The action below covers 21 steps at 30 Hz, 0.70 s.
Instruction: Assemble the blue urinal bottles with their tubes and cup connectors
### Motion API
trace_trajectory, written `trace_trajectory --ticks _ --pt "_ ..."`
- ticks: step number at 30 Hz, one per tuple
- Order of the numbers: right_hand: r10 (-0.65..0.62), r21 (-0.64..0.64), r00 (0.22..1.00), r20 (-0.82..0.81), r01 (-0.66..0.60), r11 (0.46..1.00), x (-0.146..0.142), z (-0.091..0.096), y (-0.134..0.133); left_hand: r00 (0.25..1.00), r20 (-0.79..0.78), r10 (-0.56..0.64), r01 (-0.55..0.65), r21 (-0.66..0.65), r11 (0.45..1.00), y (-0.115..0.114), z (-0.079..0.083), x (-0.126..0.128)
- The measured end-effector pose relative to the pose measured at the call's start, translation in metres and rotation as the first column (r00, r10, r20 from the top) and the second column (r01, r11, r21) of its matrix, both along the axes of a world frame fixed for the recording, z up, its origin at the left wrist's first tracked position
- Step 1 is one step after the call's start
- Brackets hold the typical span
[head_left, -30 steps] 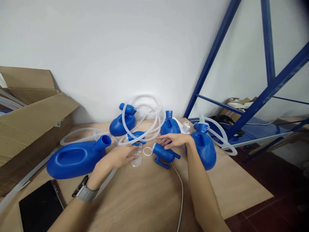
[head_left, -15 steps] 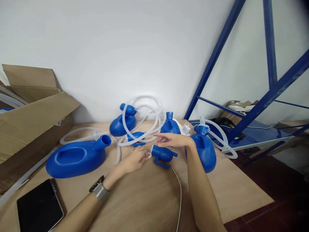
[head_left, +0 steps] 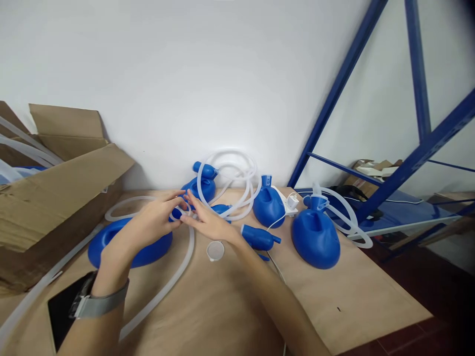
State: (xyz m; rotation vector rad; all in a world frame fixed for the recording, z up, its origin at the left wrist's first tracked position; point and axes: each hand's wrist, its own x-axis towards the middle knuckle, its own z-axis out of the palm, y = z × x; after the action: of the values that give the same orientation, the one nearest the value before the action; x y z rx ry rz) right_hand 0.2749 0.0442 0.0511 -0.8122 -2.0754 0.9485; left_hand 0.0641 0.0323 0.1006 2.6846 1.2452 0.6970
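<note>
A large blue plastic urinal bottle [head_left: 152,249] lies at the left, partly hidden behind my left forearm. My left hand [head_left: 158,217] is at its mouth, fingers closed on the rim of a translucent ring-shaped cap [head_left: 180,213]. From the other side my right hand [head_left: 210,223] pinches that same cap, thumb below and fingertips above. A pale flexible tube [head_left: 178,274] runs from beside the cap down toward the front of the table. On the wood below my right hand lies a round translucent lid [head_left: 215,251]. Just right of my forearm is a small blue bottle-shaped piece [head_left: 260,238].
More blue bottles stand at the back [head_left: 267,205] and right [head_left: 315,240], with coiled tubing [head_left: 245,173] against the wall. A cardboard box [head_left: 74,183] holding tubes is at the left, above a dark tablet [head_left: 65,306]. A blue metal rack [head_left: 334,94] rises at the right.
Both hands have moved left, from the small blue piece to the large bottle's mouth. The round lid now lies on the table. The tube now extends toward the front. The view has shifted slightly.
</note>
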Motion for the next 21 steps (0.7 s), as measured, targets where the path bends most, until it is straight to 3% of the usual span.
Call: trace_trajectory --ticks 4,7,11,16,21 --pt "0.037 0.018 0.994 -0.106 -0.035 0.999 -0.029 -0.02 0.025 0.994 -0.052 0.098 -0.099 -0.016 0.995 0.019 -0.018 -0.006" --pt "-0.007 0.012 0.988 -0.156 0.009 1.0 -0.038 -0.031 0.035 0.994 -0.049 0.094 -0.097 -0.063 0.993 0.028 -0.024 -0.013" --pt "-0.077 0.07 0.995 -0.069 0.082 0.994 -0.042 -0.044 0.039 0.995 0.028 0.1 -0.093 -0.184 0.978 0.031 -0.023 -0.027" --pt "-0.139 0.082 0.989 -0.043 0.142 0.987 -0.046 -0.053 0.041 0.979 0.033 0.201 -0.174 -0.375 0.911 0.03 -0.019 -0.04" --pt "-0.217 0.053 0.974 -0.066 0.221 0.974 -0.055 -0.057 0.044 0.987 0.077 0.142 -0.094 -0.443 0.891 0.031 -0.023 -0.037"
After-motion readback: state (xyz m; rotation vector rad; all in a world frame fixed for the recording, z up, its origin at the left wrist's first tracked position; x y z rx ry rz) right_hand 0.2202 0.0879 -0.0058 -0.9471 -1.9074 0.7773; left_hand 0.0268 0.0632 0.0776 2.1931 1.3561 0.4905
